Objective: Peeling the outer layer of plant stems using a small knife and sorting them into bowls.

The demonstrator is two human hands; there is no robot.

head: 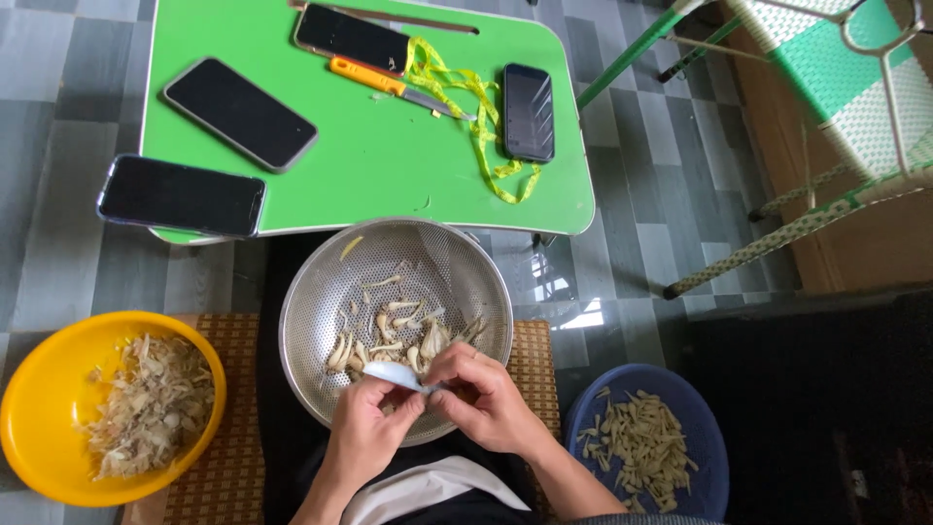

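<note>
The smooth green worktop (369, 165) carries four flat phones, a knife and a yellow tape. Below it, the round perforated steel colander (321, 301) holds pale strips. The yellow bowl (39, 389) holds shredded husks, the blue bowl (593, 399) cut pieces. Over the colander's near rim, my left hand (364, 428) and right hand (481, 399) both pinch a small white piece (392, 373).

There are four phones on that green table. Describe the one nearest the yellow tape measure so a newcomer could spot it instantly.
Start at the flat green plastic table above the perforated round steel colander. On its right side a small dark phone lies upright beside the looped yellow tape measure. Unlike the other three black phones, it sits alone on the right and looks the shortest.
</note>
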